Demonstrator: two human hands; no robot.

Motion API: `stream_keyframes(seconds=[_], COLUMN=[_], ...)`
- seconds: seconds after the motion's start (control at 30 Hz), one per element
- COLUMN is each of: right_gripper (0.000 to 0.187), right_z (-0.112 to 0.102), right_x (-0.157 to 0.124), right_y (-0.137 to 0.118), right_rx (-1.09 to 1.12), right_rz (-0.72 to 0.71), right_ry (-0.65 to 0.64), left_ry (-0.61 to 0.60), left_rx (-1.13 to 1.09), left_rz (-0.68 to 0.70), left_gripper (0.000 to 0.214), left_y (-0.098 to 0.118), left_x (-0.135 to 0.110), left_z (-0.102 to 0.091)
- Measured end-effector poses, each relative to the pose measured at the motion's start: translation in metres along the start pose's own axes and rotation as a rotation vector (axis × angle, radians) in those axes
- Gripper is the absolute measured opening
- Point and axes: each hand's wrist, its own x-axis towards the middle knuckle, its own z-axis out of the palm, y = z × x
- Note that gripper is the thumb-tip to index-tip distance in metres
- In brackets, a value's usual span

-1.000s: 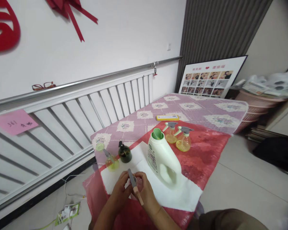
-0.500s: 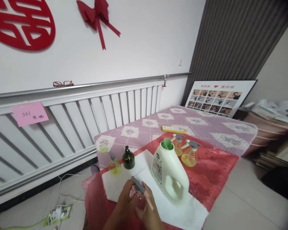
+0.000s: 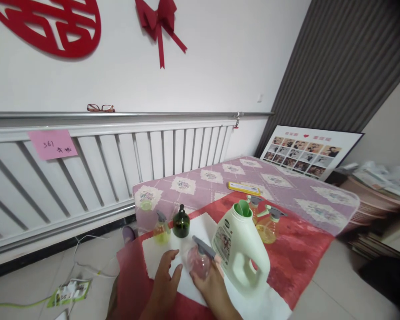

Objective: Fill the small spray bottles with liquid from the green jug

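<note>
My right hand (image 3: 213, 280) grips a clear pinkish spray bottle (image 3: 198, 262) with a grey trigger head, over the white sheet at the front of the table. Left of it, my left hand (image 3: 166, 278) is apart from the bottle, its fingers spread and holding nothing. Just right of the bottle stands a large pale green jug (image 3: 242, 249) with a green piece (image 3: 243, 207) in its open mouth. Beyond my left hand are a dark green bottle (image 3: 181, 222) and a spray bottle with yellow liquid (image 3: 162, 232).
Two more spray bottles with yellow liquid, one nearer (image 3: 268, 230), stand behind the jug on a red cloth (image 3: 296, 240). A yellow flat case (image 3: 243, 189) and a pale green lid (image 3: 146, 205) lie on the flowered tablecloth (image 3: 216, 186). A radiator (image 3: 160, 155) runs along the wall.
My left hand has come off the clear spray bottle and moved left, its fingers opening. My right hand still holds the bottle, now more upright. The view has shifted.
</note>
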Motion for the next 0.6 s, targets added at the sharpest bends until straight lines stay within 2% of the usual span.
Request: stream_keyframes(seconds=[0.1, 0.2, 0.33, 0.43, 0.6], right_gripper=[0.041, 0.041, 0.041, 0.042, 0.050], right_z=[-0.007, -0.010, -0.009, 0.002, 0.029], right_x=[0.037, 0.074, 0.116, 0.142, 0.168], right_y=[-0.006, -0.013, -0.021, -0.017, 0.007], right_rx=[-0.025, -0.042, -0.052, -0.044, -0.016], right_rz=[0.006, 0.018, 0.029, 0.052, 0.128], right_ry=[-0.012, 0.035, 0.101, 0.149, 0.257], left_ry=[0.016, -0.004, -0.044, -0.049, 0.005], left_rx=[0.117, 0.240, 0.385, 0.438, 0.516], left_rz=[0.025, 0.078, 0.154, 0.208, 0.356], left_gripper=[0.035, 0.033, 0.032, 0.033, 0.030], left_y=[-0.025, -0.046, -0.057, -0.057, -0.068], left_x=[0.000, -0.006, -0.014, -0.015, -0.011], left_z=[0.001, 0.008, 0.016, 0.017, 0.015])
